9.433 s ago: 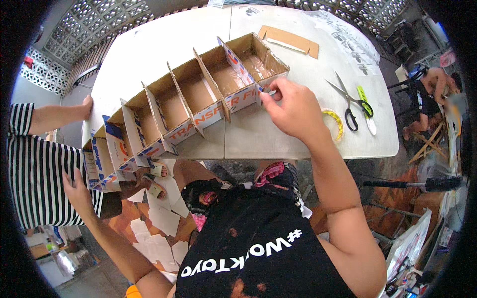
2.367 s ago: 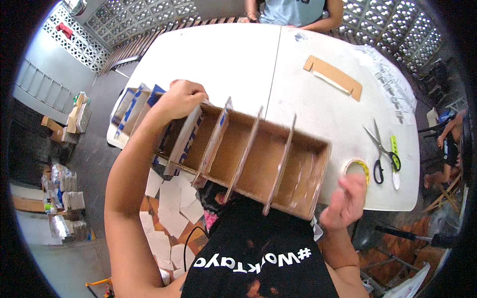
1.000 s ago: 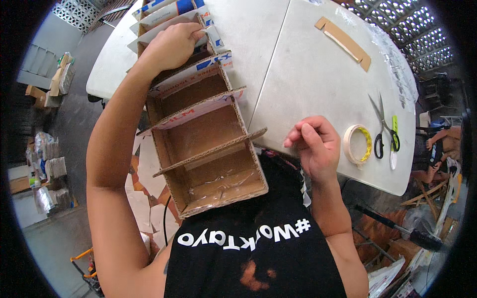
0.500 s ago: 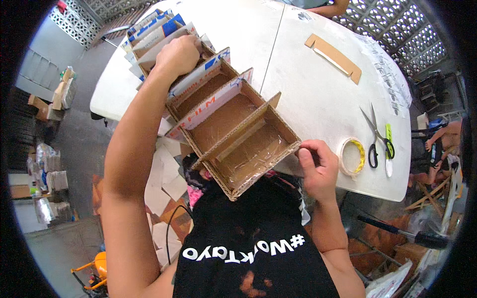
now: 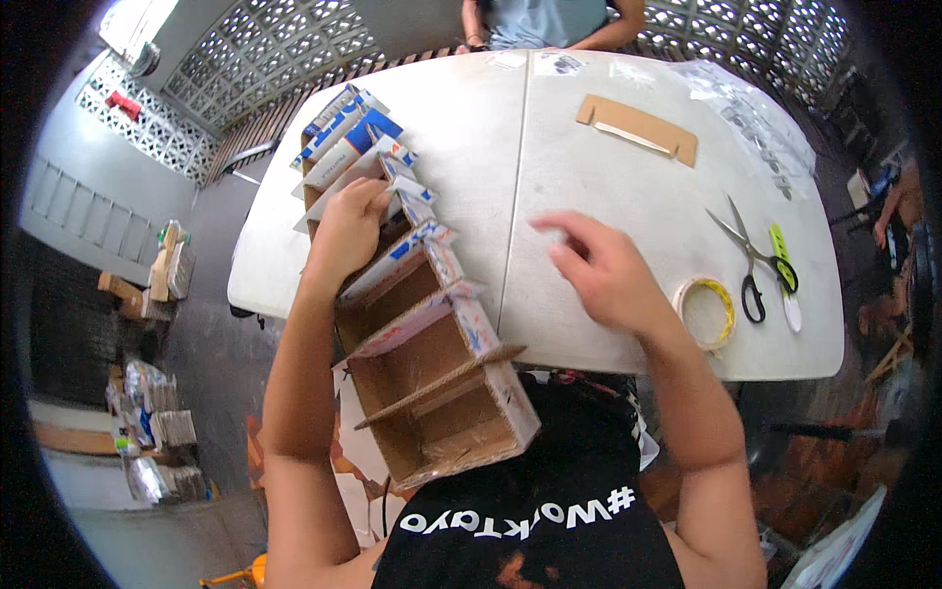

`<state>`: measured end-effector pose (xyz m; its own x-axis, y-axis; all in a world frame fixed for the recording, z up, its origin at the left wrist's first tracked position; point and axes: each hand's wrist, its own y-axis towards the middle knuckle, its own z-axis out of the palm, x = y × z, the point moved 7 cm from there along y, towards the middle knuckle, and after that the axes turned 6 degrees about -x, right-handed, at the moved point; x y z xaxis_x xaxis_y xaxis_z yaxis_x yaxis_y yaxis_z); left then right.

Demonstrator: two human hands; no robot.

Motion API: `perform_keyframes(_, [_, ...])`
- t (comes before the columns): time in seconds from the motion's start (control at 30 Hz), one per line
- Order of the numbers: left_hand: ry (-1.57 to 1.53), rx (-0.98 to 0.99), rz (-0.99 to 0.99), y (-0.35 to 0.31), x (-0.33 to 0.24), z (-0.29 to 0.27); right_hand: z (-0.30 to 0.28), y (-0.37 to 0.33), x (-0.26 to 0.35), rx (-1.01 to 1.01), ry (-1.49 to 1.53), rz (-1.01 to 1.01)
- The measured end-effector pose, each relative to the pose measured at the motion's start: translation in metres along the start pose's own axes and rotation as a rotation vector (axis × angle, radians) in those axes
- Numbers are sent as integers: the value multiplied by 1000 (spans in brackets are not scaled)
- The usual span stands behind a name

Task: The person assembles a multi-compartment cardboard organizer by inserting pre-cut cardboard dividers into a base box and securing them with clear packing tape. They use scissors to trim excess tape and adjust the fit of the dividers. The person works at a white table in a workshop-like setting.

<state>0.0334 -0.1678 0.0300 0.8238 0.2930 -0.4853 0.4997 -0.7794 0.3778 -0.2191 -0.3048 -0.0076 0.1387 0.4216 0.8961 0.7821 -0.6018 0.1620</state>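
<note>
A long cardboard box [image 5: 412, 378] with several upright cardboard dividers [image 5: 437, 398] leans from the table down toward my lap. Its right wall faces up more, and strips of clear tape shine in the nearest compartment. My left hand [image 5: 355, 221] is closed on the box around its middle, at a divider; some of its fingertips are hidden inside. Over the table to the right of the box, my right hand [image 5: 603, 270] holds nothing, its index finger stretched out and the thumb apart.
On the white table [image 5: 579, 344] lie a tape roll [image 5: 705, 312], scissors [image 5: 754, 257], a green-and-white cutter [image 5: 783, 275] and a notched cardboard strip [image 5: 638, 133]. Clear plastic [image 5: 751, 118] covers the far right corner. A person [image 5: 549, 22] sits across the table.
My right hand has let go of the box's near right corner and moved up over the table. The box has turned and tipped, showing its right wall. My left hand still grips it.
</note>
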Motion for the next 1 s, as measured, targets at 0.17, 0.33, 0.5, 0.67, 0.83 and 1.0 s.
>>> perform_keyframes(0.17, [7, 116, 74, 2, -13, 21, 69, 94, -30, 25, -66, -290])
perform_keyframes(0.33, [210, 116, 25, -5, 2, 28, 113, 101, -18, 383, -78, -72])
perform_keyframes(0.5, [144, 213, 10, 7, 2, 33, 102, 97, -33, 379, 225, 357])
perform_keyframes(0.67, [244, 395, -33, 7, 13, 38, 108, 96, -19, 297, 96, 299])
perform_keyframes(0.83, [351, 350, -159, 7, 2, 37, 106, 100, -25, 239, 30, 217])
perform_keyframes(1.0, [293, 331, -147, 8, 7, 35, 108, 98, -18, 223, -69, 139])
